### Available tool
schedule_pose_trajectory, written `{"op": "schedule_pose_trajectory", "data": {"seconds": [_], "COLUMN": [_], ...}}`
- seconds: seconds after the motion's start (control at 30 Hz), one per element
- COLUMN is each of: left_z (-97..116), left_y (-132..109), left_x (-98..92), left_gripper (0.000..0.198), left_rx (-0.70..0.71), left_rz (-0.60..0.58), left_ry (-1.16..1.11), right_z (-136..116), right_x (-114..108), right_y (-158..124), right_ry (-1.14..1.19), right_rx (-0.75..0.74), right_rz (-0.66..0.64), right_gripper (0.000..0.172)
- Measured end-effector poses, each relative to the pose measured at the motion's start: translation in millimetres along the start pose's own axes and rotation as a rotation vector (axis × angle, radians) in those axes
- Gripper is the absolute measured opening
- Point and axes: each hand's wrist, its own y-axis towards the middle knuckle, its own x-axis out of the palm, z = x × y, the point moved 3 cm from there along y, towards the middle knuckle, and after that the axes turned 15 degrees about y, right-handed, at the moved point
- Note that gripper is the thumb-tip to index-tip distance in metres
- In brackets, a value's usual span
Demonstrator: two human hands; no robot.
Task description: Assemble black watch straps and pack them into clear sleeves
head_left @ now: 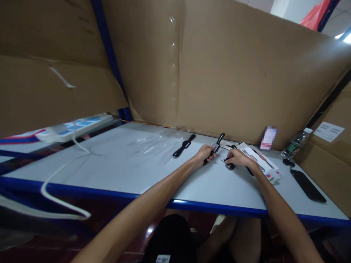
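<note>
My left hand (207, 154) is closed around a spokeshave (221, 138) with black handles and a silvery middle, held just above the table at a slant. To its right, my right hand (238, 157) reaches down with its fingers bunched over small dark and metal parts (230, 166) at the tabletop. Those fingers look pinched, but what sits between them is too small to make out. Another black spokeshave (183, 147) lies left of my left hand. Beside my right hand is a white box (259, 159) with pictures of such tools on it.
Crumpled clear plastic (156, 144) lies on the white table (109, 164). A water bottle (297, 142), a black phone (308, 185) and a small round black object (288, 162) are at the right. Cardboard (233, 73) walls the back; a power strip (79, 128) lies left.
</note>
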Motion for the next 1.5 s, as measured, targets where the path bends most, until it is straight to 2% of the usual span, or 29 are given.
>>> {"op": "schedule_pose_trajectory", "data": {"seconds": [0.2,0.33,0.43,0.53,0.6,0.73,0.9,1.03,1.17,1.27,1.37,1.4,1.43,1.5], "left_z": [2,4,4,4,2,0,-1,0,-1,0,1,1,1,0], "left_y": [-2,-1,-2,-5,-8,-12,-13,-12,-10,-10,-10,-9,-9,-7], "left_x": [0.2,-1.7,-2.4,0.9,5.3,13.9,15.2,13.3,13.0,11.6,8.9,7.9,6.9,5.8], "left_gripper": [0.029,0.034,0.032,0.027,0.026,0.021,0.02,0.03,0.042,0.035,0.024,0.023,0.023,0.023], "left_rx": [-0.02,-0.023,-0.043,-0.052,-0.061,-0.069,-0.099,-0.123,-0.121,-0.1,-0.074,-0.069,-0.065,-0.054], "left_rz": [-0.044,-0.057,-0.114,-0.228,-0.299,-0.374,-0.425,-0.446,-0.457,-0.448,-0.408,-0.382,-0.347,-0.282], "left_ry": [-0.033,-0.058,-0.022,0.085,0.16,0.234,0.184,0.117,0.11,0.111,0.104,0.093,0.078,0.051], "right_z": [4,4,1,-9,-19,-35,-34,-30,-36,-37,-30,-27,-24,-19], "right_x": [2,-4,-19,-31,-31,-17,-4,1,7,2,-17,-24,-29,-31], "right_y": [4,4,-1,-9,-13,-13,-7,-6,-7,-7,-11,-13,-15,-21], "right_ry": [0.204,0.397,0.626,0.75,0.729,0.597,0.531,0.578,0.531,0.498,0.41,0.354,0.29,0.184], "right_rx": [0.051,0.067,0.001,-0.134,-0.199,-0.304,-0.36,-0.379,-0.437,-0.421,-0.317,-0.269,-0.216,-0.107], "right_rz": [-0.003,0.028,0.094,0.142,0.117,0.048,0.019,0.091,0.155,0.247,0.41,0.419,0.37,0.108], "right_gripper": [0.032,0.022,0.017,0.027,0.028,0.019,0.016,0.014,0.018,0.017,0.012,0.011,0.008,0.003]}}
